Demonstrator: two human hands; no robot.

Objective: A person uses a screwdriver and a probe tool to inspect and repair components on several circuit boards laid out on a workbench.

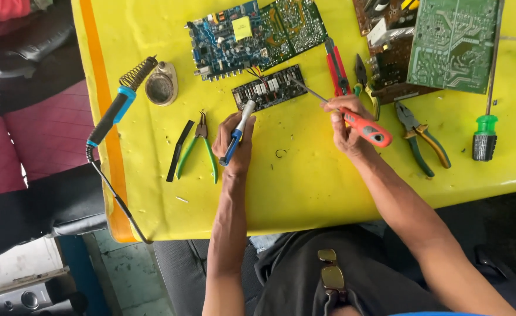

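Sunglasses (328, 270) hang folded at the person's chest, closest of all, with both forearms reaching out past them over the yellow surface (305, 181)

Biggest on that surface is the green circuit board (454, 44) at the far right, lying over a darker one. Next comes the blue circuit board (229, 38) at the far middle. Just in front of it lies the small black board (268, 88), joined to it by a few short coloured wires.

The right hand (346, 120) is clenched round the orange-handled screwdriver (370, 131), whose shaft runs up and left until its tip rests on the small black board. The left hand (234, 145) grips a blue-and-silver desoldering pump (238, 130), nozzle pointing at the board's near edge, just short of it.

As far as can be judged, the job on that board is under way and not finished: it sits wired up and both tools are aimed at it. The soldering iron (113, 114) lies unheld at the left edge beside a round tin (161, 88).

Green-handled pliers (202, 146) lie near the left hand, yellow-and-green pliers (422, 137) and a green screwdriver (485, 134) to the right
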